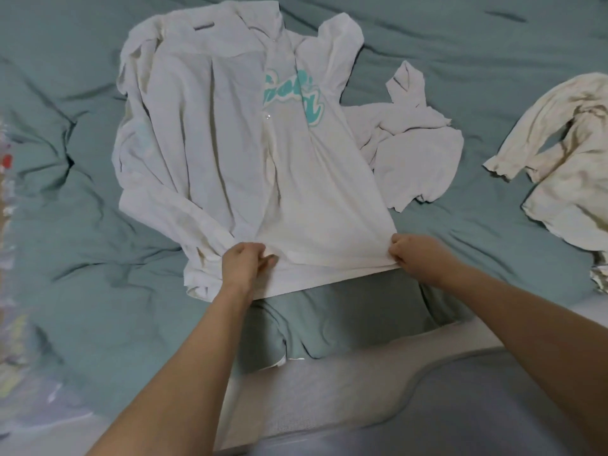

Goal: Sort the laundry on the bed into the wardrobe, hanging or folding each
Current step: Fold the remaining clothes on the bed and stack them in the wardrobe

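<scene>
White cotton, a shirt [296, 179] with teal lettering, lies spread on the green bed [98, 274] over another pale garment [184, 133]. Left hand [245, 263] and right hand [413, 258] each pinch its hem in a closed grip. Pulling evenly should flatten it for folding. Wardrobe is out of view.

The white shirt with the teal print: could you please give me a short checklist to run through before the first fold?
1. Left hand grips the hem: ok.
2. Right hand grips the hem corner: ok.
3. White shirt with the teal print lies flat: not ok, its left side is bunched.
4. Shirt lies clear of other laundry: not ok, it overlaps the small white garment.
5. Cream garment lies apart: ok.
6. Buttons all fastened: cannot tell.
</scene>
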The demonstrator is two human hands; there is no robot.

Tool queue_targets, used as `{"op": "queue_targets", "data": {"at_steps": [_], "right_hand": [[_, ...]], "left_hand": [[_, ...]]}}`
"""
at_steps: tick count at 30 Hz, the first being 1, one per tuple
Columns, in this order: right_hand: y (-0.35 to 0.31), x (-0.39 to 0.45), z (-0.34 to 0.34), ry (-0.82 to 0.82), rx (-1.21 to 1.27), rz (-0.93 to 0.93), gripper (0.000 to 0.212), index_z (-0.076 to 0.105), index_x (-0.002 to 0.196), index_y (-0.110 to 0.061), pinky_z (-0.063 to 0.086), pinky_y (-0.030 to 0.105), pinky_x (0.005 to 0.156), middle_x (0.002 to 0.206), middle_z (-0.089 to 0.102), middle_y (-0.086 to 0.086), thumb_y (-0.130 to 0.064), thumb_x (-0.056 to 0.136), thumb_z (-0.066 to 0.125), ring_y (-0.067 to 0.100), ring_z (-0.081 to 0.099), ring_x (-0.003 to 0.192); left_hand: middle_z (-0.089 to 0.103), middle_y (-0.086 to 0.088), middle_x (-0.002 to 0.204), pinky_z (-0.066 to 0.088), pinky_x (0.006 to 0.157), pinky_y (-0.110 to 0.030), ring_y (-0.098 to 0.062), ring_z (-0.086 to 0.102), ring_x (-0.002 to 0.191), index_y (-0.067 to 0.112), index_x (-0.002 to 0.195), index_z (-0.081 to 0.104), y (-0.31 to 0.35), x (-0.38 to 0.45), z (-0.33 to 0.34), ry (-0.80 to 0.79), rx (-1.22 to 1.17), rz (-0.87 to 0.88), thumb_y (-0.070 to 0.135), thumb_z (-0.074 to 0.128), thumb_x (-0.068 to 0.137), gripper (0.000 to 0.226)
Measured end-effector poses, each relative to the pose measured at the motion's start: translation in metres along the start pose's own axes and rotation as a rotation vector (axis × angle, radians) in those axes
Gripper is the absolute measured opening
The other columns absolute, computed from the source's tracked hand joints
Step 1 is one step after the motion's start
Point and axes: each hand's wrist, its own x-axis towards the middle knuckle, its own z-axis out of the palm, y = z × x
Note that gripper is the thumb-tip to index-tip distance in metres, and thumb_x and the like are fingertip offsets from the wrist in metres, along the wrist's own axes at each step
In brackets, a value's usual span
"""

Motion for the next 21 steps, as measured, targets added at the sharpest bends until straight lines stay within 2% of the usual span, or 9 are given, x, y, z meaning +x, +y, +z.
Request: {"op": "queue_targets", "data": {"at_steps": [1,2,4,6,8,11,13,16,21], "right_hand": [[0.003,-0.002,0.002,-0.011,0.016,0.038,0.014,0.055,0.091,-0.012,0.043,0.033,0.068,0.108,0.055,0.006,-0.002,0.086,0.047,0.028,0.061,0.093],[0.004,-0.005,0.004,-0.023,0.022,0.071,0.015,0.054,0.092,-0.012,0.047,0.035,0.074,0.109,0.057,0.009,-0.001,0.084,0.047,0.029,0.062,0.095],[-0.001,-0.009,0.003,-0.062,-0.051,0.09,0.022,0.055,0.104,-0.01,0.048,0.034,0.082,0.115,0.057,0.01,0.0,0.087,0.045,0.029,0.061,0.103],[-0.01,-0.013,-0.003,-0.122,-0.105,0.085,0.029,0.055,0.117,-0.008,0.044,0.031,0.088,0.122,0.055,0.01,0.001,0.092,0.042,0.027,0.058,0.112],[-0.016,-0.013,-0.014,-0.158,-0.065,0.098,0.03,0.055,0.12,-0.008,0.044,0.03,0.088,0.124,0.057,0.011,-0.002,0.093,0.042,0.028,0.058,0.114],[-0.015,0.003,-0.038,-0.071,0.111,0.157,0.021,0.06,0.105,-0.011,0.041,0.029,0.074,0.113,0.061,0.011,-0.009,0.089,0.046,0.029,0.06,0.103],[-0.013,0.026,-0.061,0.039,0.265,0.182,0.016,0.06,0.093,-0.012,0.036,0.028,0.068,0.105,0.062,0.012,-0.01,0.088,0.046,0.029,0.059,0.094],[-0.001,0.065,-0.106,0.187,0.408,0.198,0.017,0.058,0.082,-0.012,0.033,0.029,0.065,0.095,0.063,0.013,-0.012,0.091,0.043,0.027,0.053,0.08],[0.052,0.148,-0.181,0.369,0.55,0.261,0.018,0.056,0.081,-0.012,0.033,0.028,0.064,0.094,0.064,0.012,-0.012,0.091,0.041,0.025,0.051,0.08]], "left_hand": [[0.051,-0.01,0.066,0.058,0.063,-0.03,-0.029,0.063,0.071,0.005,0.068,0.049,-0.004,-0.006,-0.01,-0.021,-0.073,-0.09,-0.006,0.055,0.084,0.02],[0.05,-0.01,0.061,0.057,0.056,-0.029,-0.03,0.062,0.069,0.004,0.066,0.046,-0.01,-0.014,-0.019,-0.048,-0.002,-0.144,-0.01,0.054,0.084,0.025],[0.052,-0.008,0.048,0.058,0.052,-0.035,-0.026,0.062,0.056,0.006,0.062,0.044,-0.02,-0.027,-0.029,-0.143,0.318,-0.184,-0.011,0.056,0.083,0.029],[0.057,-0.013,0.054,0.06,0.061,-0.046,-0.027,0.064,0.055,0.007,0.061,0.049,-0.024,-0.03,-0.033,-0.178,0.63,-0.13,-0.004,0.063,0.073,0.021],[0.063,-0.015,0.07,0.059,0.07,-0.039,-0.03,0.067,0.072,0.007,0.067,0.055,-0.01,-0.027,-0.03,-0.212,0.989,-0.024,0.005,0.06,0.07,0.007],[0.064,-0.01,0.085,0.055,0.081,-0.035,-0.028,0.067,0.087,0.005,0.081,0.054,0.034,-0.015,-0.016,-0.235,1.407,0.089,0.007,0.056,0.083,0.003],[0.059,-0.008,0.087,0.05,0.077,-0.033,-0.025,0.06,0.084,0.005,0.084,0.051,0.071,-0.001,-0.003,-0.169,1.444,0.223,0.012,0.049,0.091,0.01],[0.06,-0.008,0.102,0.04,0.07,-0.031,-0.026,0.054,0.087,0.01,0.092,0.054,0.124,0.02,0.023,-0.061,1.39,0.445,0.019,0.044,0.093,0.013],[0.062,-0.01,0.104,0.046,0.072,-0.032,-0.028,0.058,0.093,0.008,0.101,0.06,0.191,0.065,0.08,-0.003,1.132,0.593,0.021,0.048,0.093,0.02]]}}
